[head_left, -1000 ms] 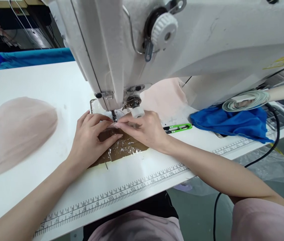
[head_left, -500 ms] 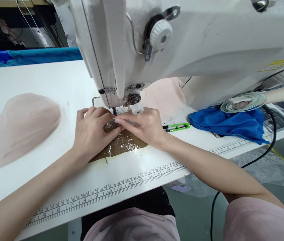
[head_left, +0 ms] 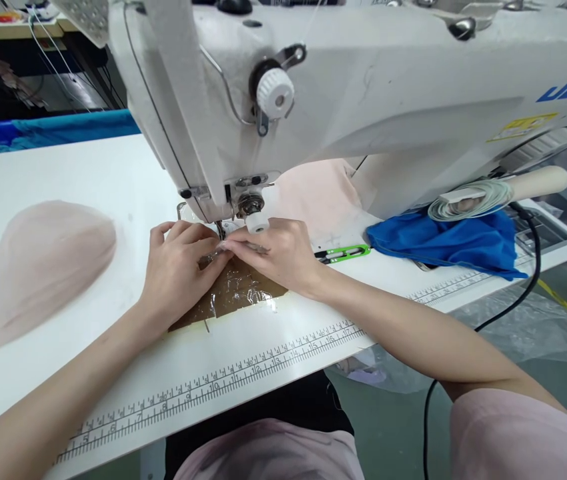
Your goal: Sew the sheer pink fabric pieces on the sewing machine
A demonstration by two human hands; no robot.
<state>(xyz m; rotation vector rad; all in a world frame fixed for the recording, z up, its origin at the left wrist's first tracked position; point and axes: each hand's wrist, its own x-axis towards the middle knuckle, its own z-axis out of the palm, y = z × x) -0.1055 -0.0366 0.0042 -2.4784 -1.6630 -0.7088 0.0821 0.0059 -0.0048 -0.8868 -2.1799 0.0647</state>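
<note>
My left hand (head_left: 176, 267) is curled beside the presser foot (head_left: 221, 230) of a white sewing machine (head_left: 313, 100). Its thumb and forefinger close on a small sheer piece (head_left: 207, 257), probably fabric. Meeting it from the other side, my right hand (head_left: 273, 257) is pinched at the fingertips. A thin greyish thing (head_left: 258, 248) shows along its fingers; its kind is unclear. Beneath both hands lies a brown patch (head_left: 233, 293) covered with shiny clear tape. The needle's tip is hidden behind the fingers.
Sheer pale pink fabric (head_left: 43, 267) lies on the white table (head_left: 133, 360) at left, and more pink cloth (head_left: 313, 200) behind my right hand. A green-handled cutter or snips (head_left: 346, 253), blue cloth (head_left: 443, 240) and coiled pale cord (head_left: 468, 200) lie at right. A printed ruler (head_left: 203, 393) edges the table.
The view has shifted, so the machine appears further left and more of its arm shows. Both hands stay together by the presser foot, with only slight finger movement.
</note>
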